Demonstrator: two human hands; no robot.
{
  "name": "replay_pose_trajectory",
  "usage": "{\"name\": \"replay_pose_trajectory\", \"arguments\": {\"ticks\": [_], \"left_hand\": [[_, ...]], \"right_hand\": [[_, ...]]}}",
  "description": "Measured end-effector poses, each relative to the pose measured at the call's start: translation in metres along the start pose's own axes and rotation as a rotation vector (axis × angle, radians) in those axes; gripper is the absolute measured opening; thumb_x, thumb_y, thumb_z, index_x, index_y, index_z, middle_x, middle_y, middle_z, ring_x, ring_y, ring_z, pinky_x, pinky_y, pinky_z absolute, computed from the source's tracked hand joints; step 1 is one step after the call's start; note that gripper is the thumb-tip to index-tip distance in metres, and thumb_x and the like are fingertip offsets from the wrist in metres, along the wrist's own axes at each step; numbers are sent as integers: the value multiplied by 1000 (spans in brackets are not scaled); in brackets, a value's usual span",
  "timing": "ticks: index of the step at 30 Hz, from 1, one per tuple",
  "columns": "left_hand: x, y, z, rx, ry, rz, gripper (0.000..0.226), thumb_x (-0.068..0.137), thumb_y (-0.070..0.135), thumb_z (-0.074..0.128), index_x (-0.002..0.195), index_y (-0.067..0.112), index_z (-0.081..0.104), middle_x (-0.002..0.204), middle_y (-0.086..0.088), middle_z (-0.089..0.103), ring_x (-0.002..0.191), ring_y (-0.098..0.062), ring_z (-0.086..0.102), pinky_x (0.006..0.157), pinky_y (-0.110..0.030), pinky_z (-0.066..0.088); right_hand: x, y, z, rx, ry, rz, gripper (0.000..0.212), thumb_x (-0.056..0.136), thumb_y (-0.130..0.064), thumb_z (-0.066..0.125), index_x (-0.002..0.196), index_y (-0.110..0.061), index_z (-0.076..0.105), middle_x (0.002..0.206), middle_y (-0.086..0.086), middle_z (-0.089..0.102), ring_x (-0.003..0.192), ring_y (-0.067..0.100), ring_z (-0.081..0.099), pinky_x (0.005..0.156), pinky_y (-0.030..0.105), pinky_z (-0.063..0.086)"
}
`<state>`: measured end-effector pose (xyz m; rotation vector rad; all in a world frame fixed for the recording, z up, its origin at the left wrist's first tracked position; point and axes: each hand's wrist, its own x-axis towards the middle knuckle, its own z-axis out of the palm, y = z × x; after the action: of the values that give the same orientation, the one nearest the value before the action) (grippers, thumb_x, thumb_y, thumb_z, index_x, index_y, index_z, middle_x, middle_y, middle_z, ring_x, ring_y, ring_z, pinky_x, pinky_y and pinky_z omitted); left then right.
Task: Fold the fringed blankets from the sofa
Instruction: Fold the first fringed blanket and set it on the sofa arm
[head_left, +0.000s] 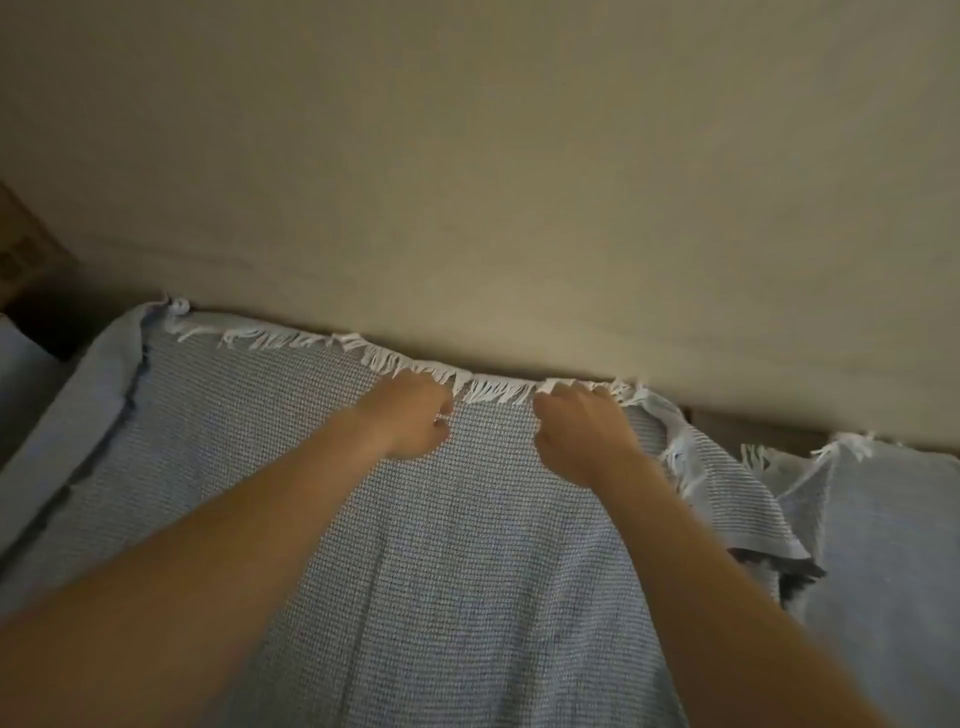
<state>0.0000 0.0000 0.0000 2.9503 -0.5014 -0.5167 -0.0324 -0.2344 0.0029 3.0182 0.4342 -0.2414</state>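
We're up at the far edge now, left hand (415, 415) and right hand (582, 431) close together, fingers curled and, as far as we can tell, pinching the hem of the blanket (441, 571). It lies spread over the sofa, hiding it, below the wall (519, 156). We judge it light, soft and floppy, not slippery — better held at the corners than by the loose fringe (493, 392). Blue-grey waffle weave, white tassels — a second blanket (883, 545) sits crumpled at the right.
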Motion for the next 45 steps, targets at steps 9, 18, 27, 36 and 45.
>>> {"name": "replay_pose_trajectory", "arguments": {"ticks": [9, 18, 27, 36, 45], "left_hand": [[112, -73, 67, 20, -133, -163, 33, 106, 34, 53, 133, 16, 61, 135, -5, 63, 126, -28, 58, 114, -53, 39], [206, -112, 116, 94, -85, -141, 68, 96, 16, 71, 154, 3, 38, 162, -17, 33, 153, -37, 26, 118, -59, 39], [247, -143, 155, 136, -17, -135, 94, 84, 5, 80, 161, 15, 26, 161, -16, 38, 155, -38, 28, 127, -63, 21], [218, -131, 162, 239, 120, -135, 64, 89, 16, 78, 145, 20, 47, 125, -5, 70, 131, -31, 55, 125, -67, 19], [146, -120, 166, 337, 76, -107, 33, 101, 34, 65, 130, 19, 60, 130, -8, 62, 126, -30, 57, 119, -59, 35]], "right_hand": [[117, 7, 93, 107, -17, 127, 30, 99, -17, 45, 123, -14, 62, 119, 8, 70, 114, 30, 64, 113, 53, 42], [215, -9, 184, 560, 4, 325, 62, 104, -26, 60, 158, -16, 31, 166, 9, 30, 150, 36, 36, 115, 63, 40], [259, -41, 234, 233, -107, 476, 93, 83, -10, 84, 153, -29, 25, 154, 10, 35, 140, 47, 32, 108, 67, 41], [261, -36, 230, 179, -134, 468, 67, 88, -9, 76, 144, -21, 41, 143, 11, 51, 141, 44, 35, 108, 58, 41], [165, -43, 194, -58, -145, 224, 11, 90, -27, 65, 99, -25, 71, 99, -1, 74, 121, 29, 48, 102, 44, 34]]}}
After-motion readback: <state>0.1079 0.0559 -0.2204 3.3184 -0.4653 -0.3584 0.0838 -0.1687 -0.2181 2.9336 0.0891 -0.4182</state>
